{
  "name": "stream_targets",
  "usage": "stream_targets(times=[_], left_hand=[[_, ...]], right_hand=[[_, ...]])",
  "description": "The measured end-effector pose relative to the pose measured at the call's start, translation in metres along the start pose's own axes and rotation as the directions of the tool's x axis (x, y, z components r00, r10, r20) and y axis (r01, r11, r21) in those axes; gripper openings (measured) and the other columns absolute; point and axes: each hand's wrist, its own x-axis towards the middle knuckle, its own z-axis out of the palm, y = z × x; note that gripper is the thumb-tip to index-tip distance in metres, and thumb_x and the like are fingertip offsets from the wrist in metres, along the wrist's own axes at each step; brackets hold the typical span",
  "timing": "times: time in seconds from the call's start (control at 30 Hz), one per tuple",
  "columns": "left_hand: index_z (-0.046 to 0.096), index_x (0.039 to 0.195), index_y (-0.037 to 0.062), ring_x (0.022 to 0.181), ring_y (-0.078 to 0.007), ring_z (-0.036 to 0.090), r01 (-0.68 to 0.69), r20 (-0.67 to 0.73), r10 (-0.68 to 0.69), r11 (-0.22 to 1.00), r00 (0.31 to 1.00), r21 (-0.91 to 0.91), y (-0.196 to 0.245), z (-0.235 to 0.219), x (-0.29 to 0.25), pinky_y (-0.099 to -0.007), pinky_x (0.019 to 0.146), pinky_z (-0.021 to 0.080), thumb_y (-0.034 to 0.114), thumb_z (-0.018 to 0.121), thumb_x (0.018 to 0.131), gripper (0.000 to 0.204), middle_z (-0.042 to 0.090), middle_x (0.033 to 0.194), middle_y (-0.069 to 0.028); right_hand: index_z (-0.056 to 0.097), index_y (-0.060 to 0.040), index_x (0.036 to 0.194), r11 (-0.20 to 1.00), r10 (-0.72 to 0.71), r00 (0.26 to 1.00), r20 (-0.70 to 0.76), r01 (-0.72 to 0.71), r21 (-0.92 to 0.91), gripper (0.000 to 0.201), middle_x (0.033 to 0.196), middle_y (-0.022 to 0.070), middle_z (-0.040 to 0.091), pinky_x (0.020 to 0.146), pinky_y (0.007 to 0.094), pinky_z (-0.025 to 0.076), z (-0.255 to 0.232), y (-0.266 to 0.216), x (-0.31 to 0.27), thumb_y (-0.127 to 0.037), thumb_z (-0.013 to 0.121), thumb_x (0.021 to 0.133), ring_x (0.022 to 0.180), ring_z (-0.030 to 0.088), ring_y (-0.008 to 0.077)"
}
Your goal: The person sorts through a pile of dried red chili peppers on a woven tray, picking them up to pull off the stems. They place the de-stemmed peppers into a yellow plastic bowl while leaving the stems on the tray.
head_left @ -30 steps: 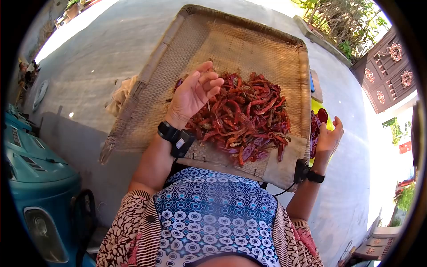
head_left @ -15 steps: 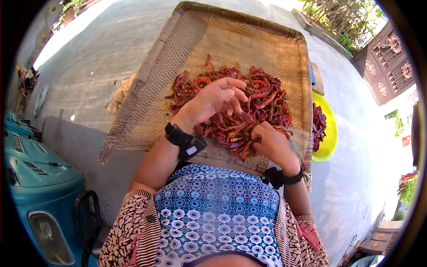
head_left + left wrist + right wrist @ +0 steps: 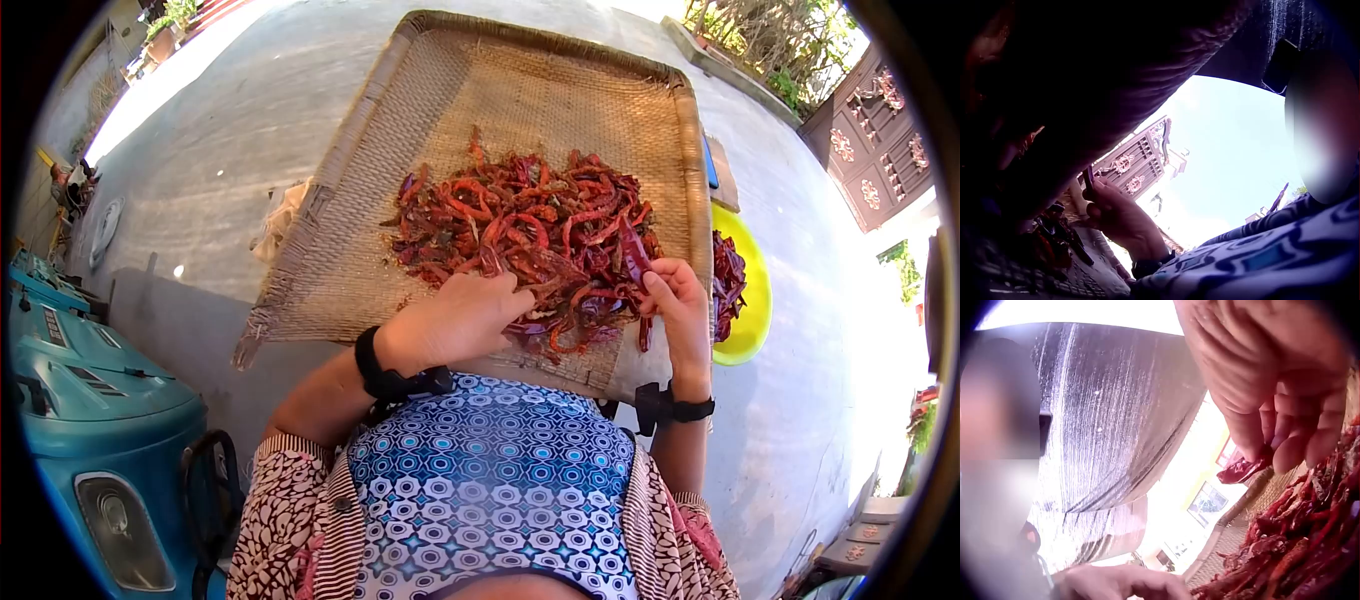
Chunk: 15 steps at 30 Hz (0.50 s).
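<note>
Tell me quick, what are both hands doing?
Left hand: fingers curled into the chilli pile, holding some.
Right hand: pinching one dried chilli.

No legible text, label, brand, number or sign in any view. Checked: the blue machine at lower left of the head view and the dark wristbands carry no readable markings. The brown gate at upper right bears ornamental rosettes only, no lettering.
</note>
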Motion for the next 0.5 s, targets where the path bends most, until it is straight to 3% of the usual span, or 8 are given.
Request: stream_targets(times=[0.03,0.1,0.17,0.2,0.3,0.4,0.47,0.5], left_hand=[[0.057,0.109,0.0096,0.092,-0.0333,0.061,0.006,-0.017,-0.006,1.000,1.000,0.016,-0.003,0.002,-0.001,-0.0437,0.070,0.050,0.017,0.071,0.078,0.035,0.055,0.097,-0.0112],[0.057,0.110,0.0097,0.092,-0.0334,0.061,0.019,-0.046,-0.017,0.999,0.999,0.045,-0.009,0.007,-0.004,-0.0436,0.071,0.050,0.017,0.071,0.078,0.036,0.055,0.098,-0.0113],[0.058,0.108,0.0096,0.090,-0.0326,0.062,-0.018,-0.079,0.022,0.999,0.997,0.042,-0.017,0.013,-0.005,-0.0433,0.071,0.050,0.018,0.070,0.079,0.032,0.057,0.096,-0.0112],[0.059,0.107,0.0095,0.089,-0.0321,0.063,-0.040,-0.096,0.044,0.998,0.994,0.040,-0.018,0.011,-0.004,-0.0432,0.071,0.051,0.018,0.069,0.080,0.030,0.058,0.095,-0.0112],[0.061,0.105,0.0083,0.087,-0.0308,0.064,0.036,-0.061,-0.037,0.999,0.997,-0.016,-0.012,-0.004,-0.003,-0.0424,0.072,0.051,0.018,0.063,0.085,0.023,0.062,0.093,-0.0111],[0.064,0.105,0.0070,0.088,-0.0299,0.065,-0.016,-0.184,0.000,0.996,0.983,-0.088,-0.010,-0.016,0.001,-0.0410,0.075,0.052,0.018,0.057,0.090,0.020,0.066,0.094,-0.0113],[0.064,0.107,0.0056,0.090,-0.0312,0.065,0.034,-0.172,-0.065,0.983,0.983,-0.179,-0.008,-0.022,0.007,-0.0401,0.076,0.052,0.018,0.056,0.091,0.021,0.067,0.098,-0.0125],[0.064,0.107,0.0050,0.091,-0.0318,0.065,0.060,-0.162,-0.097,0.973,0.982,-0.223,-0.007,-0.024,0.010,-0.0397,0.077,0.052,0.018,0.055,0.091,0.022,0.067,0.099,-0.0131]], right_hand=[[0.061,-0.0055,0.104,0.999,0.007,0.997,-0.079,-0.004,0.042,0.014,0.083,-0.0016,0.061,0.060,0.0214,0.046,-0.011,0.001,0.003,-0.015,0.063,0.095,0.063,0.055,0.0059],[0.060,-0.0068,0.108,0.940,-0.042,0.984,-0.173,0.097,0.327,0.018,0.090,-0.0008,0.062,0.063,0.0218,0.047,-0.032,0.002,0.007,-0.020,0.061,0.097,0.068,0.055,0.0066],[0.058,-0.0071,0.114,0.759,-0.007,0.955,-0.298,0.199,0.619,0.023,0.098,0.0013,0.063,0.067,0.0227,0.047,-0.055,0.008,0.017,-0.025,0.058,0.099,0.074,0.055,0.0078],[0.055,-0.0061,0.119,0.716,0.029,0.935,-0.353,0.227,0.661,0.028,0.101,0.0031,0.063,0.069,0.0227,0.046,-0.053,-0.002,0.014,-0.027,0.054,0.100,0.078,0.055,0.0087],[0.054,-0.0039,0.121,0.808,0.019,0.981,-0.191,0.098,0.580,0.029,0.102,0.0042,0.063,0.068,0.0224,0.046,-0.040,-0.009,0.007,-0.026,0.051,0.101,0.077,0.055,0.0094],[0.057,-0.0051,0.120,0.992,0.039,0.993,0.109,-0.052,0.118,0.026,0.098,0.0051,0.065,0.062,0.0208,0.046,0.004,-0.015,-0.003,-0.021,0.053,0.100,0.072,0.058,0.0074],[0.057,-0.0015,0.117,0.994,0.008,0.955,0.296,0.026,-0.109,0.027,0.100,0.0056,0.065,0.065,0.0227,0.049,0.035,-0.015,-0.009,-0.021,0.057,0.098,0.072,0.059,0.0090],[0.057,-0.0014,0.116,0.971,-0.042,0.946,0.321,0.115,-0.211,0.027,0.097,0.0056,0.066,0.065,0.0231,0.049,0.047,-0.017,-0.010,-0.021,0.058,0.098,0.072,0.060,0.0087]])
